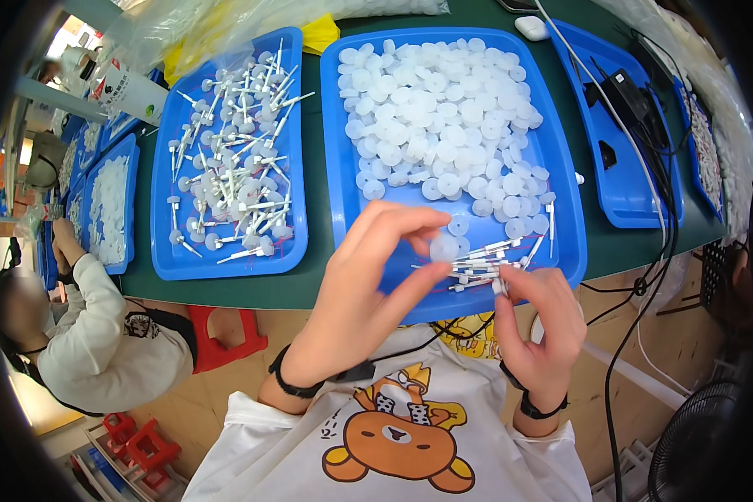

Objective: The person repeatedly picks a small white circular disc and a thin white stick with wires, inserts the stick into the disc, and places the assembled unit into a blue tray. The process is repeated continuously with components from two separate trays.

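Observation:
A large blue tray [560, 184] in front of me carries a heap of translucent white plastic discs [435, 100]. Several thin white plastic sticks [485, 259] with reddish wires lie at its near end. Over that near end, my left hand [364, 280] has its thumb and forefinger apart, with a loose disc [445, 247] showing between the tips; contact with it is unclear. Beside the sticks, my right hand [544, 314] pinches a small white plastic piece [500, 286], mostly covered by the fingertips.
Left of the large tray, another blue tray [163, 209] holds sticks with discs fitted on them. A third blue tray [636, 197] at right bears a black adapter [623, 92] and cables. At far left, a person [100, 335] sits by more trays. A black fan [694, 443] stands lower right.

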